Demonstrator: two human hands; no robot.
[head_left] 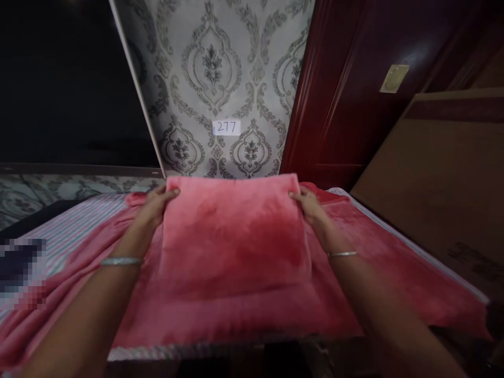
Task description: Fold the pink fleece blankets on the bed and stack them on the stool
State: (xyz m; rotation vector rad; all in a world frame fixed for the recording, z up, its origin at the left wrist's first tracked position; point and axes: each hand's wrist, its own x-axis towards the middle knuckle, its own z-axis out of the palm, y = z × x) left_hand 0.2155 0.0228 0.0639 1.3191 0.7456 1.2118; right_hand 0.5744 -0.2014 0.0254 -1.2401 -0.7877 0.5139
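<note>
A pink plush cloth [236, 231], folded into a rectangle, is held up by its two upper corners. My left hand [158, 200] pinches the upper left corner, thumb on the near face and the other fingers behind it. At the upper right corner my right hand [309, 203] grips in the same way. The cloth's lower edge hangs at or just above a larger pink plush blanket [378, 252] spread beneath it; whether they touch I cannot tell. The fingers behind the cloth are hidden.
A striped sheet [79, 220] shows under the blanket on the left. Behind stand a patterned wall [212, 68] with a paper label [226, 127], a dark screen [71, 84] and a red-brown wooden panel [334, 105]. A large cardboard box [441, 157] is at the right.
</note>
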